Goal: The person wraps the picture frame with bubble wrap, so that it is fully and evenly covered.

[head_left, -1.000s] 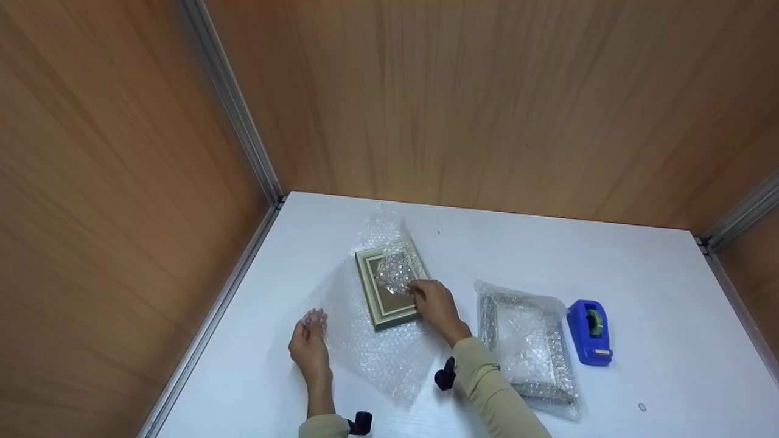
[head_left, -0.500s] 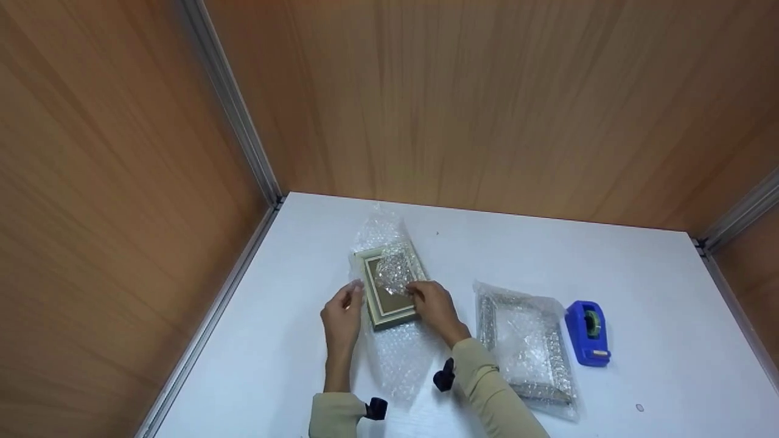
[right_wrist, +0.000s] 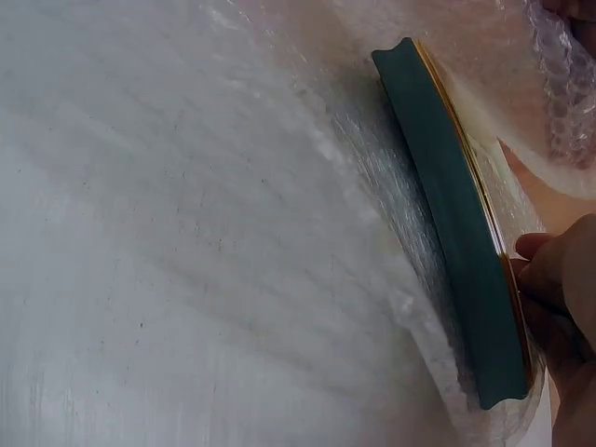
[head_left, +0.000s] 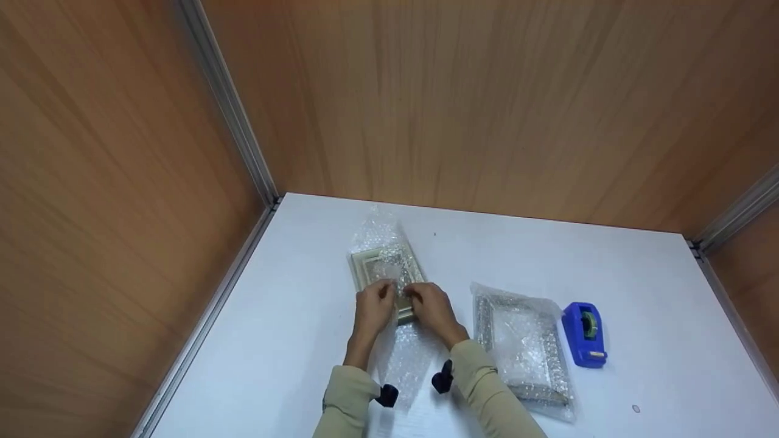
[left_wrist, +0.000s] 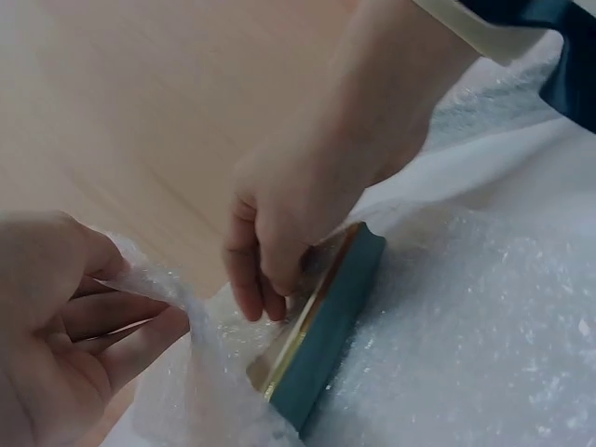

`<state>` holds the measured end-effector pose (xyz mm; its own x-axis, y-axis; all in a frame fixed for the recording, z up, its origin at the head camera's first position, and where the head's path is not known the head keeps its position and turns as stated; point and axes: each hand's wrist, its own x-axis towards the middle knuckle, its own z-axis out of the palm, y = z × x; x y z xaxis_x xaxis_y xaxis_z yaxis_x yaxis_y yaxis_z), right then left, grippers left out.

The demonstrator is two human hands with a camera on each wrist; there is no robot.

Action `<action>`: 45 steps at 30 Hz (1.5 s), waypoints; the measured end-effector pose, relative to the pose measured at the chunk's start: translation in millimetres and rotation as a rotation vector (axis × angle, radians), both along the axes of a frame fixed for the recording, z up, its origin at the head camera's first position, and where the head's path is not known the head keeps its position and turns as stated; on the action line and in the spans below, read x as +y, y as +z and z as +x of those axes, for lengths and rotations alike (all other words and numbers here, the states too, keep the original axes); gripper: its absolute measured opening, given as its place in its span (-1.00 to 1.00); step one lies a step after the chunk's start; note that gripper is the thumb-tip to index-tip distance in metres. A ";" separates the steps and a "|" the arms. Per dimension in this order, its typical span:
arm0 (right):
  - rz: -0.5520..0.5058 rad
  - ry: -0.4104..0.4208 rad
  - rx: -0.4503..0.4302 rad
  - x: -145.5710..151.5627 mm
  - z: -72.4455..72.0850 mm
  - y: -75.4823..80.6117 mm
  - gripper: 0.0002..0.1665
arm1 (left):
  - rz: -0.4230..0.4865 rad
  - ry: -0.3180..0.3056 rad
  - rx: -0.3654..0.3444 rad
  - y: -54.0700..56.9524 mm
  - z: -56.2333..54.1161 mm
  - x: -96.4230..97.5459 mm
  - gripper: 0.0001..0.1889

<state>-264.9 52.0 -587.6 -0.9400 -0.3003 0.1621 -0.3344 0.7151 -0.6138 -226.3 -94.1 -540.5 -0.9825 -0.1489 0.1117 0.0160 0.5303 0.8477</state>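
A picture frame [head_left: 406, 314] with a pale moulded border lies on a sheet of bubble wrap [head_left: 405, 359]. Its dark green side [left_wrist: 331, 326] faces both wrist cameras, bare along the near end. My left hand [head_left: 372, 309] pinches one edge of the wrap, raised over the frame; the left wrist view shows that edge between thumb and fingers [left_wrist: 140, 345]. Across from it, my right hand [head_left: 433, 309] holds a wrap flap at the frame's right edge with curled fingers. In the right wrist view its fingertips [right_wrist: 535, 270] sit by the gilt edge, partly out of sight.
Right of my hands lies a second frame [head_left: 526, 353] wrapped in bubble wrap. Beside it stands a blue tape dispenser [head_left: 585, 334]. A small clear piece [head_left: 636, 409] lies on the white table [head_left: 261, 340]. Wooden panels [head_left: 475, 109] enclose the back and sides.
My left hand has moved right and up, drawing the bubble wrap's left side over the picture frame towards my right hand. The right hand stays nearly in place.
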 end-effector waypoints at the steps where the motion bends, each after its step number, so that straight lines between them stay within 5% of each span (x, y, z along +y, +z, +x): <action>1: -0.004 0.000 0.000 -0.1 0.3 0.3 -0.74 | -0.009 -0.009 -0.001 -1.7 -1.8 0.4 -0.77; 14: -0.167 0.050 -0.050 6.5 -3.4 -0.6 -0.73 | -0.098 -0.101 -0.156 -20.0 -11.8 2.4 -0.75; 19: -0.303 -0.009 -0.049 11.7 -3.7 1.5 -0.71 | -0.100 -0.128 -0.232 -20.9 -10.4 3.6 -0.69; 25: -0.350 -0.060 0.022 18.3 -0.9 11.6 -0.78 | -0.165 -0.263 -0.184 -18.3 -8.6 0.7 -0.71; 28: -0.343 -0.053 0.023 22.2 2.5 18.3 -0.79 | -0.214 -0.308 -0.142 -19.4 -7.5 0.5 -0.72; 33: -0.308 -0.023 -0.024 28.0 11.0 30.6 -0.80 | -0.268 -0.300 -0.136 -22.6 -5.6 2.8 -0.71; 39: -0.163 0.149 -0.126 32.3 28.0 41.9 -0.83 | -0.362 -0.265 -0.130 -24.1 -2.4 8.2 -0.80; 45: 0.028 0.310 -0.138 33.0 51.6 40.1 -0.87 | -0.549 -0.308 -0.022 -25.4 2.6 10.0 -0.86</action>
